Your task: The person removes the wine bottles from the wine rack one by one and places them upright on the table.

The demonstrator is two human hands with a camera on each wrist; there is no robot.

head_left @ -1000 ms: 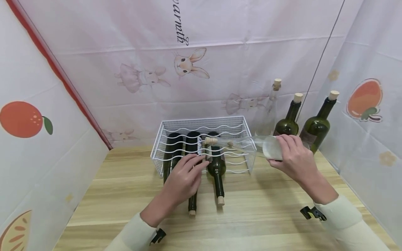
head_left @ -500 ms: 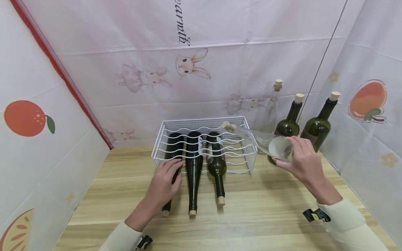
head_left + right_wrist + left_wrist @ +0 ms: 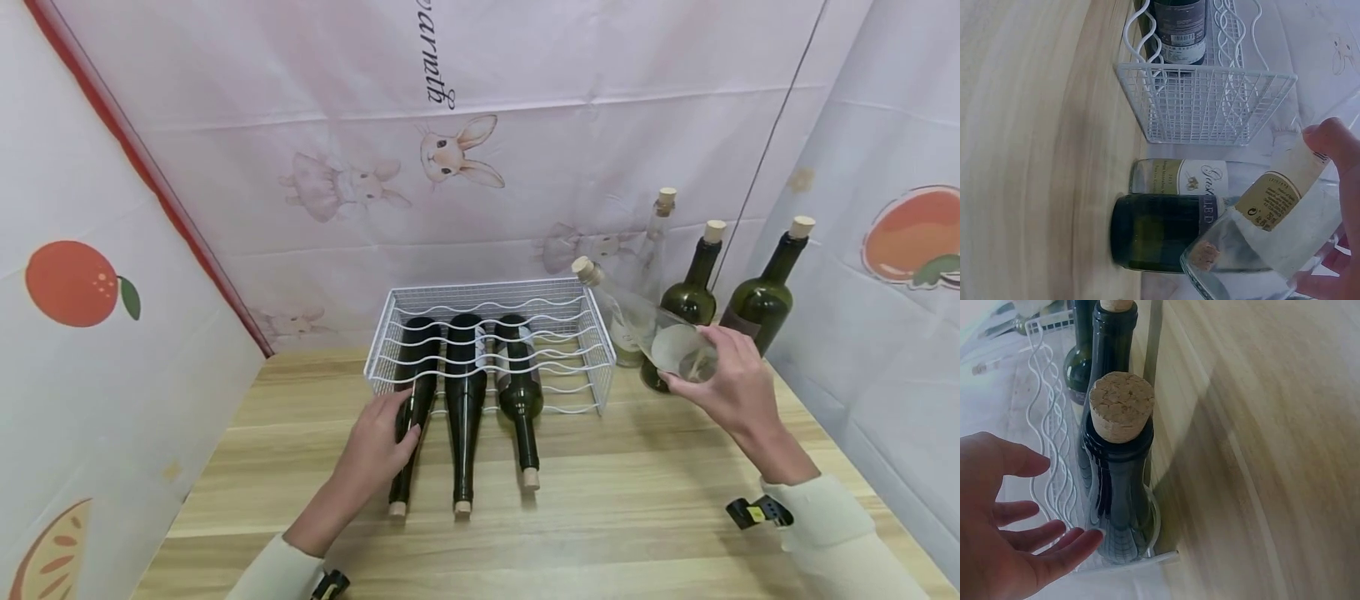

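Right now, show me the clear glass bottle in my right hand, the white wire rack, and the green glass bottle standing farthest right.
Held clear glass bottle (image 3: 1270, 200): right wrist view, gold label.
White wire rack (image 3: 1200, 103): right wrist view, mesh end wall.
Farthest-right green glass bottle (image 3: 763, 292): head view, shoulder.

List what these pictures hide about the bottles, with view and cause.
Head view: part of the leftmost racked bottle, behind the left hand.
Head view: base of the rightmost green bottle, behind the right hand.
Right wrist view: neck of the held bottle, cut by the right edge.
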